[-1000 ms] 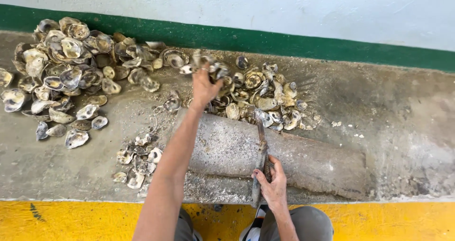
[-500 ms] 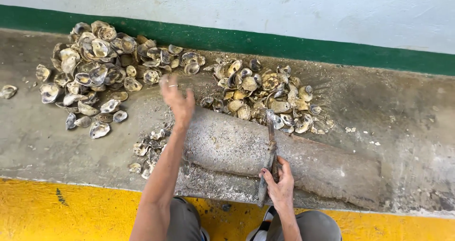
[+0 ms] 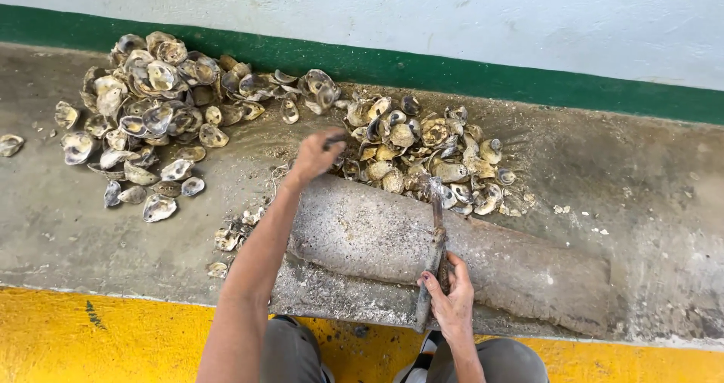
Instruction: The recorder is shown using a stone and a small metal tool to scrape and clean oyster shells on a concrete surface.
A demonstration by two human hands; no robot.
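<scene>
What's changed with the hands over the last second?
The left hand has drawn back from the oyster pile toward the log-shaped block, now closed around a small dark piece that looks like a shell. The right hand still grips the knife resting on the block. The opened shells lie unmoved.

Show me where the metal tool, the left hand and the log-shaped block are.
metal tool (image 3: 437,225), head view, middle of the blade.
left hand (image 3: 317,155), head view, back of the hand.
log-shaped block (image 3: 362,228), head view, bare top surface.
</scene>
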